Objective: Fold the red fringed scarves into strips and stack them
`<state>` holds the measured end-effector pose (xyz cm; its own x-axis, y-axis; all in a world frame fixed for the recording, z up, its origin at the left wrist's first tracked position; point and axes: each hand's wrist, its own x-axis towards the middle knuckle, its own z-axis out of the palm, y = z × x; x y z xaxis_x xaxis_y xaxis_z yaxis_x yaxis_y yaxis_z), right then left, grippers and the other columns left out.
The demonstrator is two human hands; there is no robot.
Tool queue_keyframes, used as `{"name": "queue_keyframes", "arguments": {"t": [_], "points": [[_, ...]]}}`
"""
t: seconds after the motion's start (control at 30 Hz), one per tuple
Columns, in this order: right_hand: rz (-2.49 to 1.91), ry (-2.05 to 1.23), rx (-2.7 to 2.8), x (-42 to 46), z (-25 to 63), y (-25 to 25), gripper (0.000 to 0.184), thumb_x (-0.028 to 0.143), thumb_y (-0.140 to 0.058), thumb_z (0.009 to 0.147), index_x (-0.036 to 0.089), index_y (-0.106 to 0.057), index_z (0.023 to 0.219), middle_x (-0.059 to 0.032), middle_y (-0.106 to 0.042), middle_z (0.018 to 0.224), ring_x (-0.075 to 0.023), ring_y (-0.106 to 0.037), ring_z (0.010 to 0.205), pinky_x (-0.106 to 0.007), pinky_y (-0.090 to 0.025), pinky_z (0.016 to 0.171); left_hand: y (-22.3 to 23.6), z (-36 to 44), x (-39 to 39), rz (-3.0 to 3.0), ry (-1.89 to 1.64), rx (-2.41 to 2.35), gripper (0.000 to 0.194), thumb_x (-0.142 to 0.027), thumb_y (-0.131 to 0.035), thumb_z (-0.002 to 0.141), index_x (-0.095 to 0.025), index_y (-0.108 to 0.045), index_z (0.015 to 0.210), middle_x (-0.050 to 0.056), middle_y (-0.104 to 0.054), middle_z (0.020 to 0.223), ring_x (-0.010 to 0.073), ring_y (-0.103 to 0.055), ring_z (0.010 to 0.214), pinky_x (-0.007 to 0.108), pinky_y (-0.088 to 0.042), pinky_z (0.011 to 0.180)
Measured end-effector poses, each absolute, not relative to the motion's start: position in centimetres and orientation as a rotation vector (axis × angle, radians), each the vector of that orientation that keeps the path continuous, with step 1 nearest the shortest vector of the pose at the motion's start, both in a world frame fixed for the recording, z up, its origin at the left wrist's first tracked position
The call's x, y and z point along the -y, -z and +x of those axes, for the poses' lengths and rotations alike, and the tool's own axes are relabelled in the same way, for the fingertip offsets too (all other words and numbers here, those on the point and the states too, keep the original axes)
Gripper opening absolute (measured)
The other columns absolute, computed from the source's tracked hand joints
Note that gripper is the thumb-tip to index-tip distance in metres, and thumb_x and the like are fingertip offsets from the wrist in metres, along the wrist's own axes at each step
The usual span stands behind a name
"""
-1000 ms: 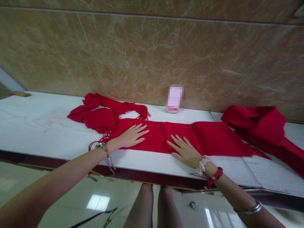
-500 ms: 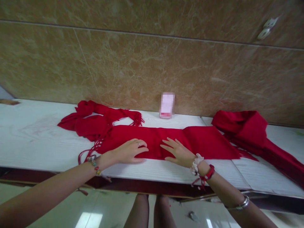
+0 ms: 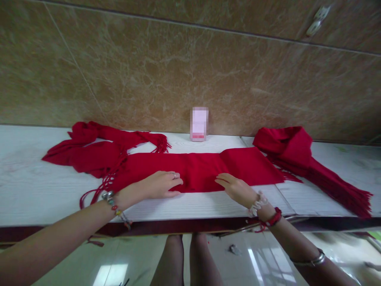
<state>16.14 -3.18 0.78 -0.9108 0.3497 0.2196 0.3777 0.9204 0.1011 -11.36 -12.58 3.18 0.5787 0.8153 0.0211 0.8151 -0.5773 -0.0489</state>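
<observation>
Head view: red scarf (image 3: 199,171) laid out lengthwise on the white wood-grain desk (image 3: 38,190), mostly flat, a few soft ripples, fringe at both ends. Both hands at its near edge, apart, scarf showing between them. Left hand (image 3: 160,184) lies over the left half, palm down, fingers pressed together and bent at the tips, thumb low by the edge; can't tell if cloth is pinched. Right hand (image 3: 238,192) right of the middle, fingers close together and bent, tips on the fabric; thumb hidden, so can't tell about a pinch there either. Beaded bracelet (image 3: 114,206) on left wrist; pale scrunchie (image 3: 258,204) and red band (image 3: 274,216) on right wrist, metal bangle (image 3: 315,260) further up that arm.

Crumpled red cloth (image 3: 98,157) touches the scarf's left end, fringes mixed together. Folded red cloth (image 3: 285,149) at the right end, its fringed tail running toward the desk's front edge. Pink block (image 3: 199,123) upright on the desk behind the scarf, close to the brown marbled wall (image 3: 149,71); pixelated, can't tell if it is a container or what is in it. White fitting (image 3: 318,20) on the wall, upper right. Shiny tiled floor (image 3: 143,258) below the desk
</observation>
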Motion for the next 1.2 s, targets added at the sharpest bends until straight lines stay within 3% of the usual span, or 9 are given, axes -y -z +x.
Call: {"name": "queue_keyframes", "arguments": {"t": [0.1, 0.17, 0.4, 0.6, 0.87, 0.93, 1.07, 1.2], "points": [[-0.682, 0.242, 2.856, 3.4, 16.4, -1.1, 0.031, 0.005, -0.036, 0.079, 0.016, -0.064, 0.085, -0.0100, -0.064, 0.083, -0.0199, -0.060, 0.079, -0.033, -0.051, 0.072, -3.0, -9.8, 12.3, -2.728, 0.080, 1.419, 0.029, -0.034, -0.050, 0.081, -0.018, -0.054, 0.105, 0.006, -0.056, 0.100, 0.0189, -0.055, 0.089, 0.028, -0.043, 0.074], [-0.724, 0.205, 2.793, 3.4, 16.8, -1.5, 0.030, 0.007, -0.035, 0.081, 0.016, -0.064, 0.085, -0.0099, -0.065, 0.082, -0.0196, -0.060, 0.076, -0.033, -0.052, 0.070, -2.9, -8.7, 11.8, -2.721, 0.141, 1.446, 0.034, -0.033, -0.052, 0.080, -0.018, -0.051, 0.110, 0.008, -0.055, 0.103, 0.0193, -0.055, 0.088, 0.029, -0.044, 0.074], [-0.574, -0.049, 2.782, 3.6, 18.8, -1.3, 0.032, 0.015, -0.033, 0.085, 0.020, -0.063, 0.095, -0.0067, -0.065, 0.088, -0.0165, -0.060, 0.082, -0.030, -0.052, 0.074, -1.7, -8.6, 10.8, -2.843, 0.045, 1.354, 0.048, -0.001, -0.045, 0.074, -0.020, -0.048, 0.118, 0.007, -0.048, 0.126, 0.0180, -0.044, 0.113, 0.029, -0.038, 0.091], [-0.619, -0.056, 2.710, 3.7, 20.3, -0.2, 0.033, 0.015, -0.035, 0.084, 0.016, -0.058, 0.107, -0.0109, -0.059, 0.109, -0.0202, -0.050, 0.108, -0.038, -0.045, 0.090, -1.1, -10.3, 11.6, -2.928, 0.012, 1.368, 0.053, 0.003, -0.033, 0.080, -0.025, -0.040, 0.125, 0.004, -0.041, 0.133, 0.0117, -0.040, 0.118, 0.025, -0.034, 0.095], [-0.757, 0.054, 2.895, 2.2, 22.2, -0.2, 0.033, 0.021, -0.041, 0.085, 0.017, -0.054, 0.115, -0.0103, -0.054, 0.121, -0.0221, -0.046, 0.115, -0.045, -0.036, 0.097, -1.9, -9.4, 13.3, -2.925, -0.233, 1.522, 0.068, 0.007, -0.031, 0.071, -0.023, -0.031, 0.132, 0.008, -0.027, 0.140, 0.0218, -0.018, 0.130, 0.044, -0.025, 0.100], [-0.753, 0.105, 2.912, 2.1, 22.5, -0.2, 0.033, 0.021, -0.040, 0.086, 0.017, -0.054, 0.116, -0.0099, -0.054, 0.121, -0.0223, -0.045, 0.115, -0.045, -0.037, 0.096, -2.1, -9.5, 13.6, -2.931, -0.284, 1.580, 0.068, 0.004, -0.033, 0.072, -0.025, -0.028, 0.133, 0.006, -0.025, 0.141, 0.0229, -0.016, 0.130, 0.048, -0.021, 0.100], [-0.766, 0.138, 2.861, 2.1, 21.0, -0.7, 0.033, 0.024, -0.037, 0.088, 0.019, -0.054, 0.116, -0.0095, -0.055, 0.120, -0.0211, -0.045, 0.115, -0.044, -0.036, 0.097, -2.5, -8.9, 12.9, -2.864, -0.213, 1.698, 0.047, -0.019, -0.034, 0.086, -0.027, -0.032, 0.132, 0.004, -0.023, 0.142, 0.0250, -0.013, 0.131, 0.053, -0.012, 0.101], [-0.782, 0.118, 2.823, 2.2, 17.0, -1.0, 0.041, 0.029, -0.037, 0.088, 0.017, -0.043, 0.127, -0.0110, -0.042, 0.132, -0.0228, -0.033, 0.124, -0.046, -0.030, 0.100, -1.5, -7.9, 10.9, -2.689, -0.040, 1.819, 0.044, -0.034, -0.030, 0.090, -0.027, -0.031, 0.133, 0.005, -0.020, 0.143, 0.0268, -0.010, 0.131, 0.054, -0.010, 0.101]]}}
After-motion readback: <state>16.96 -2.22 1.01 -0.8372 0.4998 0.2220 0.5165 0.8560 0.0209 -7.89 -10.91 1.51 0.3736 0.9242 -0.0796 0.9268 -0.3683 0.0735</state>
